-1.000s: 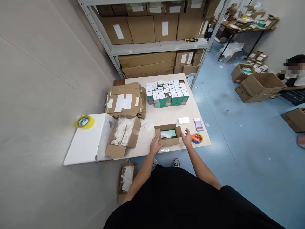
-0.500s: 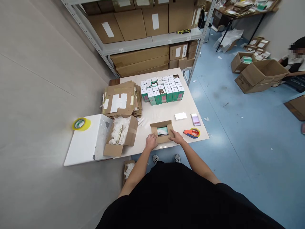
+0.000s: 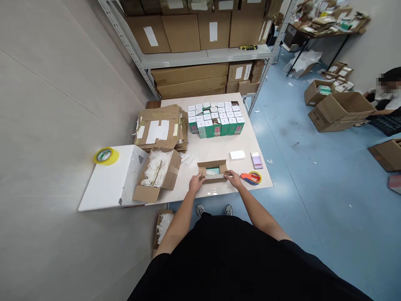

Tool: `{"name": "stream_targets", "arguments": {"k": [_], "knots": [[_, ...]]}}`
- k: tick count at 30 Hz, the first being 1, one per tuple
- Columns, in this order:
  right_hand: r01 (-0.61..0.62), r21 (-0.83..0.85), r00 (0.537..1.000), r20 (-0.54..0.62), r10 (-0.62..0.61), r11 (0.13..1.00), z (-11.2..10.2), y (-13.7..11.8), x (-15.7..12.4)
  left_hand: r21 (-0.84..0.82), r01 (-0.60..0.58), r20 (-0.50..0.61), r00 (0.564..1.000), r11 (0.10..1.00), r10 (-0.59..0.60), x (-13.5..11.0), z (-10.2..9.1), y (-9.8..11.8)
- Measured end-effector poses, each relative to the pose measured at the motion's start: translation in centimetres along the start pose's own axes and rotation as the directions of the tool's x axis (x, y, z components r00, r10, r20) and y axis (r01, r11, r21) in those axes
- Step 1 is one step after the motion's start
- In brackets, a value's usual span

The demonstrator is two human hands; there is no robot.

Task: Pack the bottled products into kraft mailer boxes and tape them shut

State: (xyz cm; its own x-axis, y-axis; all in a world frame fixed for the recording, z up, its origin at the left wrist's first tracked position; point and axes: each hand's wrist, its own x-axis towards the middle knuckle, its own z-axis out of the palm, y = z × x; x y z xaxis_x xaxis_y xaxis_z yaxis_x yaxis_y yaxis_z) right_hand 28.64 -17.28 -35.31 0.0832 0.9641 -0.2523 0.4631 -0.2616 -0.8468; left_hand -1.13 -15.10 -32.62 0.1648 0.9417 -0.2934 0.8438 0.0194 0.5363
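Observation:
A small cardboard box (image 3: 213,163) lies open at the front edge of the table, its near flap raised. Inside it shows a green and white box (image 3: 213,171). My left hand (image 3: 196,183) grips the near left corner of the cardboard, fingers closed on the flap. At the near right corner my right hand (image 3: 232,178) pinches the same flap. Just right of that hand is an orange and blue tape dispenser (image 3: 250,178) with yellow tape. A flat white box (image 3: 237,155) lies behind it, beside a blurred purple and white item (image 3: 256,160).
Green and white boxes (image 3: 216,121) stand in rows at the table's back. To the left are flattened cartons (image 3: 158,125), a carton of white paper (image 3: 173,169) and a tape roll (image 3: 106,156) on a white block. A metal shelf (image 3: 188,58) rises behind. A person (image 3: 387,98) sits far right.
The near flap of the cardboard box has come up between my hands and now hides part of the green and white box. Both hands have shifted slightly with it; the view has tilted a little.

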Motion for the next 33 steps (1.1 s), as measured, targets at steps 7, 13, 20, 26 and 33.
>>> {"name": "stream_targets", "arguments": {"k": [7,13,20,26,33], "knots": [[-0.169,-0.221,0.958,-0.267,0.107,0.961,2.4,-0.4,0.0,0.160,0.140,-0.231,0.968,0.977,-0.100,-0.3,0.7,2.1],[-0.151,-0.363,0.962,-0.267,0.053,0.919,1.9,-2.3,0.2,0.411,-0.141,-0.071,0.980,0.901,0.186,3.1,-2.0,4.0],[-0.027,-0.491,0.988,-0.148,-0.053,0.871,2.5,-1.9,0.0,0.346,-0.144,0.017,0.989,0.927,0.148,1.0,-0.1,2.7],[0.018,-0.420,0.997,-0.058,-0.047,0.907,2.9,-0.1,0.1,0.315,-0.070,0.125,0.992,0.947,0.032,0.7,0.4,3.4],[0.024,-0.315,1.000,0.008,-0.023,0.949,1.2,0.1,-0.8,0.410,0.008,0.246,0.962,0.912,-0.119,3.3,-0.2,5.0]]}}
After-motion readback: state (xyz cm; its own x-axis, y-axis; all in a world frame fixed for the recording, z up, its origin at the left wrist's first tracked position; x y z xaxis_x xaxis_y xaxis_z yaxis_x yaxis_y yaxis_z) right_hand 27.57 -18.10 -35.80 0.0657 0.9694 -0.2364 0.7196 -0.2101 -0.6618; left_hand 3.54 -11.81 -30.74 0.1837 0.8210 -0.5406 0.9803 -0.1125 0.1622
